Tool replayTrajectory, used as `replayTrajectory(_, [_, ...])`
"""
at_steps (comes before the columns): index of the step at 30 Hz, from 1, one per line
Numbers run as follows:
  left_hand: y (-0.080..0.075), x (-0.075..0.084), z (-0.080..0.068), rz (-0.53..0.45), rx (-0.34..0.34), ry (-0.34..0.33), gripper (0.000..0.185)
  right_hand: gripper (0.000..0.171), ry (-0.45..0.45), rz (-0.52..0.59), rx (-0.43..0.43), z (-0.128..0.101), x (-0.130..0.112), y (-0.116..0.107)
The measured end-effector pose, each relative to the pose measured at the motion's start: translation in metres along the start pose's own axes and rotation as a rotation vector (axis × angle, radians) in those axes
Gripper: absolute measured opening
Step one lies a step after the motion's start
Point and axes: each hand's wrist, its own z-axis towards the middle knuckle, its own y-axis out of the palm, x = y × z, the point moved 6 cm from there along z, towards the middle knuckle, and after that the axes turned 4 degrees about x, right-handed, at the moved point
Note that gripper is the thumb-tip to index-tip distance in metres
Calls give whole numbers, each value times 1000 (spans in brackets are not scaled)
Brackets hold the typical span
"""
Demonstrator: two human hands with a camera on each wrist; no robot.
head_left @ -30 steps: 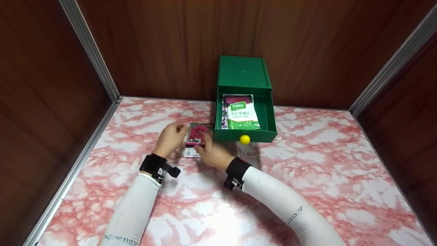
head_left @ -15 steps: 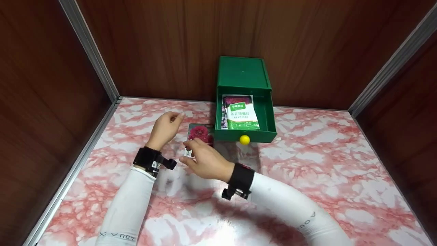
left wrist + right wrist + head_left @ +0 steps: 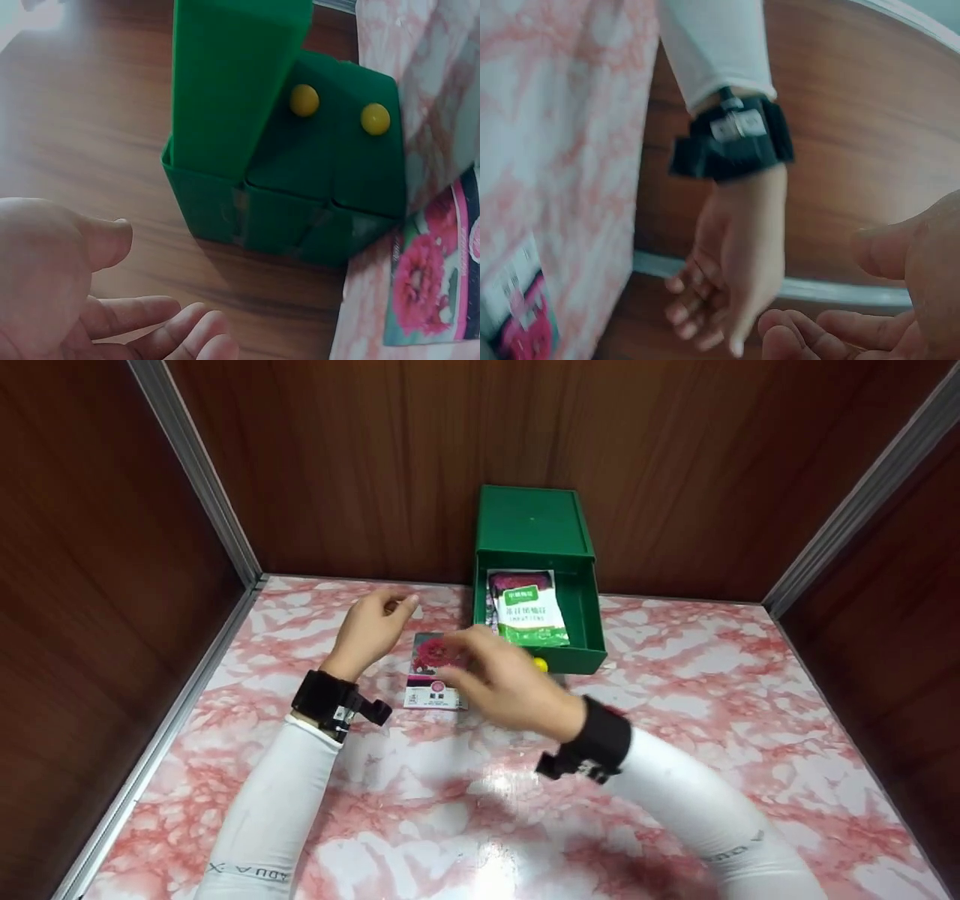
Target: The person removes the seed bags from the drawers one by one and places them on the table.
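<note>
A flower seed packet (image 3: 429, 690) with a pink bloom lies on the table, left of the green drawer box (image 3: 532, 521). My left hand (image 3: 369, 631) hovers beyond its upper left corner, fingers loosely curled around nothing. Raised over the packet's right side, my right hand (image 3: 514, 682) is blurred, its thumb and fingers apart with nothing between them. It overlaps the front left corner of the pulled-out top drawer (image 3: 589, 619). Inside that drawer lies a green and white seed packet (image 3: 532, 619), on top of darker flower packets.
Two lower drawers with yellow knobs (image 3: 375, 118) are closed, as the left wrist view shows. The box stands against the brown wood-grain back panel (image 3: 360, 472). Side panels with metal strips (image 3: 199, 472) bound the pink and white marbled table (image 3: 712, 720).
My right hand has drawn off the flower packet, then risen and shifted right toward the drawer front. The left hand has lifted away from the packet's edge. The packet stays on the table.
</note>
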Motion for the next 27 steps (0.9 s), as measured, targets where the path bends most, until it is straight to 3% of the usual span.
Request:
replayTrajectory(7, [-3,25,0,-5,-11,12,50,29,48,-65,143,-5,26,-62])
replayTrajectory(10, [-2,38,1,-26,-26,23,50,30,127,-94,169,-6,46,-82])
replayTrajectory(17, [8,71,3,-43,-62,65,50,45,325,-173,136,0,94,-111])
replayTrajectory(27, [30,109,17,-35,-140,89,49,46,389,-273,21,15,121,-118])
